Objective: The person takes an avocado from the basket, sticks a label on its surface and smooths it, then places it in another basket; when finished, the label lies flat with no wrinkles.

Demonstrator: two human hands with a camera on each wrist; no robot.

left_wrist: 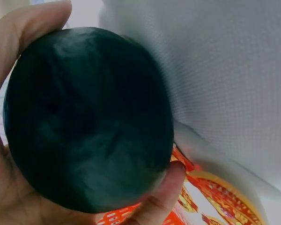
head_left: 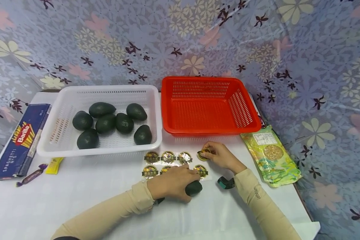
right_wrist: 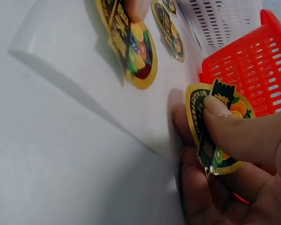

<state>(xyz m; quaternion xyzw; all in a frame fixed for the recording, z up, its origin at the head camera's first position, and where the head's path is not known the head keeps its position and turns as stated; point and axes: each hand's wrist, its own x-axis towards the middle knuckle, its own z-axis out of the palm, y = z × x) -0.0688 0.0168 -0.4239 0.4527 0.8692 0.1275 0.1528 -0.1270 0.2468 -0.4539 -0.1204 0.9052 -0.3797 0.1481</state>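
My left hand [head_left: 175,182] grips a dark green avocado [head_left: 193,188], with thumb and fingers around its sides in the left wrist view. Under and beyond that hand lies a sheet of round gold-and-black fruit stickers [head_left: 168,156], partly covered by the fingers. In the right wrist view a fingertip lies over one sticker [right_wrist: 136,51] on the sheet. My right hand [head_left: 220,156] pinches a single sticker [right_wrist: 220,126] between thumb and fingers, at the sheet's right edge. The sticker's printed face points up past the thumb.
A white basket [head_left: 99,154] with several avocados [head_left: 105,123] stands at the back left. Beside it is a red basket [head_left: 211,131]. A blue spaghetti box [head_left: 21,141], wrapped candies [head_left: 54,165] and a green-yellow bag [head_left: 273,156] lie at the sides.
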